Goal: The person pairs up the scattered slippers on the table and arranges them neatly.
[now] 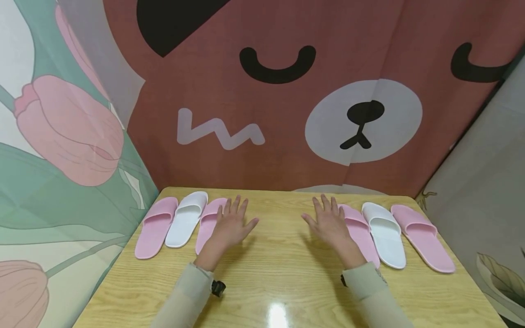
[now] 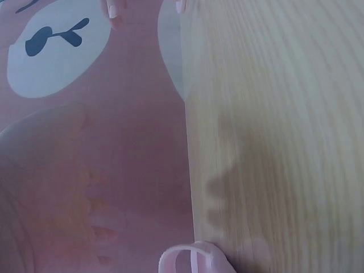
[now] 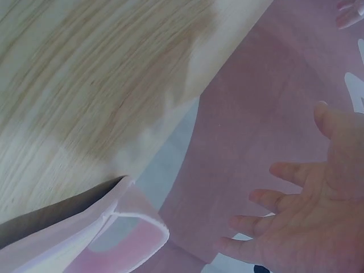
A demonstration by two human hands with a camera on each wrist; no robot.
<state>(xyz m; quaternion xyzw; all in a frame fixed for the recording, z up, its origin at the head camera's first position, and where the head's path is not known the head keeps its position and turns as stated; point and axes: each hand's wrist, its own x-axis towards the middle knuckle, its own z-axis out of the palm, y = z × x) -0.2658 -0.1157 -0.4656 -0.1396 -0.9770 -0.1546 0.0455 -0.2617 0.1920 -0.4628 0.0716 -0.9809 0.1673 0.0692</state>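
Observation:
My left hand (image 1: 232,226) hovers palm down above the table with fingers spread, partly covering a pink slipper (image 1: 208,222). The right hand (image 1: 329,224) is held the same way, fingers spread, beside and partly over another pink slipper (image 1: 361,232). Neither hand holds anything. In the right wrist view the right palm and fingers (image 3: 307,219) show apart from a pink slipper (image 3: 133,239). A pink slipper's toe strap (image 2: 199,257) appears at the bottom of the left wrist view, where the left hand is blurred.
On the left lie a white slipper (image 1: 187,219) and a pink slipper (image 1: 156,228). To the right are a white slipper (image 1: 384,234) and a pink slipper (image 1: 423,238). The wooden table (image 1: 283,269) meets a bear-print cloth (image 1: 283,159) at its back edge.

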